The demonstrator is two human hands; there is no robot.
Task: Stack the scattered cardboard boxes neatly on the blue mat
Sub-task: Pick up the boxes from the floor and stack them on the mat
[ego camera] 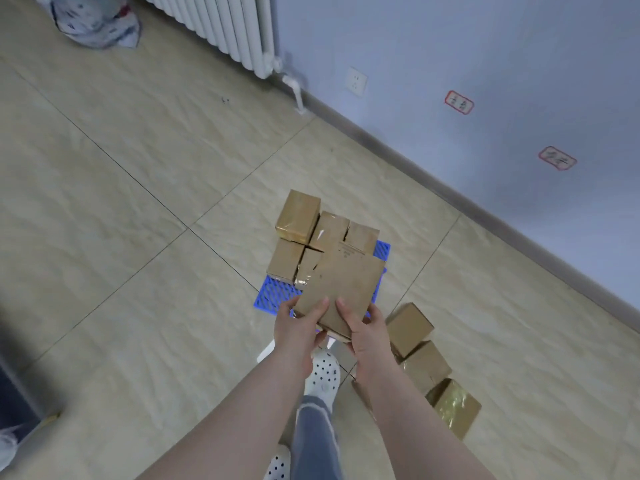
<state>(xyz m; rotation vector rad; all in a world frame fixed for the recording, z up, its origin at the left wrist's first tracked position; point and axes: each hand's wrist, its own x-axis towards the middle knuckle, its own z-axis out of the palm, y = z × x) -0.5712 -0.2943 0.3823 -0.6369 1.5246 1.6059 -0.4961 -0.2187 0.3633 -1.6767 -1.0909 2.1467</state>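
Both hands carry one brown cardboard box [343,285] above the near part of the blue mat [273,296]. My left hand [299,332] grips its near left corner, thumb on top. My right hand [365,336] grips the near right edge, thumb on top too. Several taped cardboard boxes [299,216] stand packed together on the far part of the mat, partly hidden by the held box. Three more boxes [408,327] lie in a row on the floor tiles to my right.
A wall with a dark baseboard [450,195] runs along the right, bearing a socket [356,81] and red-framed labels. A white radiator [235,26] stands at the top, a cloth bundle [93,19] beside it. My white clogs [323,374] stand just short of the mat.
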